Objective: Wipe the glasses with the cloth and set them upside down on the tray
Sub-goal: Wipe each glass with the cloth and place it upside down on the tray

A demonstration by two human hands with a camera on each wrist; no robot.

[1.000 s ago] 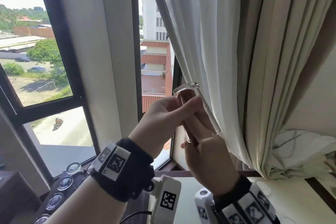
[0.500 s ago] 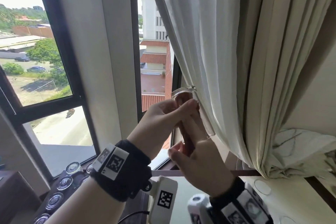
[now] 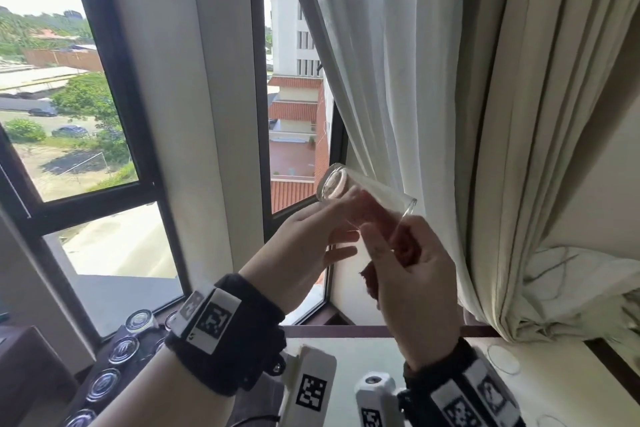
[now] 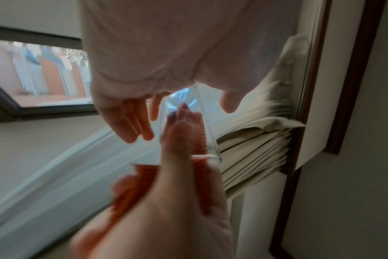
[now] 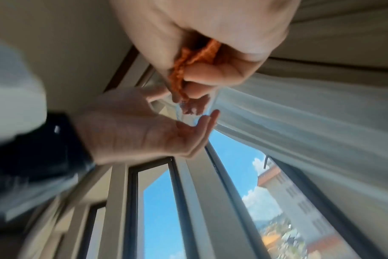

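Note:
I hold a clear glass [image 3: 363,196] up by the window, tilted with its base to the upper left and its rim to the right. My right hand [image 3: 391,246] grips the orange cloth [image 3: 375,217] and has pushed it, with fingers, into the glass mouth. The left hand [image 3: 346,222] lies alongside the glass with straight, spread fingers [image 4: 131,122], its thumb on the far side. In the right wrist view the cloth [image 5: 184,70] is bunched in my curled right fingers. The dark tray [image 3: 136,366] sits at the lower left.
Several glasses [image 3: 123,350] stand upside down on the tray. A white table [image 3: 356,354] lies below my hands, with two more glasses [image 3: 504,359] at its right. White and beige curtains [image 3: 485,149] hang close on the right, and window frames stand behind.
The glass has tipped from nearly upright to a slant with its base to the upper left. My left fingers have loosened and straightened, and both hands have dropped slightly.

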